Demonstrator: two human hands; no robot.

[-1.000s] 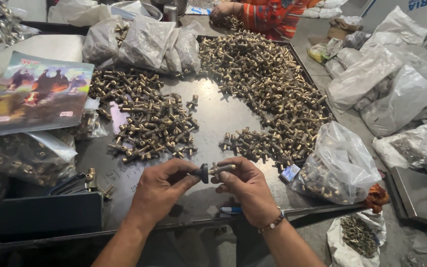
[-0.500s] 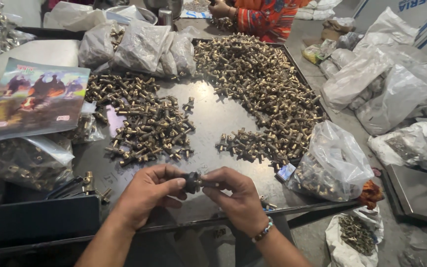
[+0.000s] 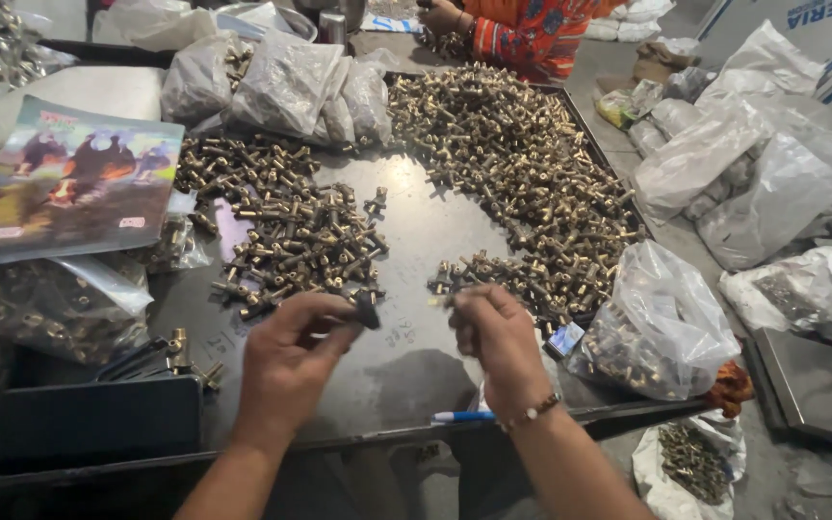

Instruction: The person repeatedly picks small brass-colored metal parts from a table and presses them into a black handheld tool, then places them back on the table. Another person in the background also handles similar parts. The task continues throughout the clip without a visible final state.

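your left hand (image 3: 291, 351) pinches a small black cap (image 3: 368, 310) between thumb and fingertips, low over the front of the dark metal table (image 3: 406, 221). your right hand (image 3: 493, 337) is curled shut around a small brass fitting (image 3: 438, 299), of which only a tip shows past the fingers. cap and fitting are held near each other, a small gap between them, above a bare patch of the table marked with faint chalk scribbles.

just beyond your left hand lies a heap of brass fittings (image 3: 291, 226); a larger spread of brass fittings (image 3: 522, 164) covers the far right part of the table and trails down to a spot just beside your right hand. a blue and white pen (image 3: 462, 417) lies at the table's front edge, near your right wrist, which wears a thin bracelet (image 3: 530, 414).

to your left sit a flat black case (image 3: 93, 419) and a few loose brass parts, with a colourful picture booklet (image 3: 65, 178) resting on filled plastic bags. more clear bags of parts (image 3: 286, 82) are stacked at the back of the table, and one full bag (image 3: 657, 327) leans at its right edge. white sacks (image 3: 763, 173) are piled on the floor to the right.

at the far end, another person in an orange patterned sleeve (image 3: 522, 39) works with a hand at the pile.
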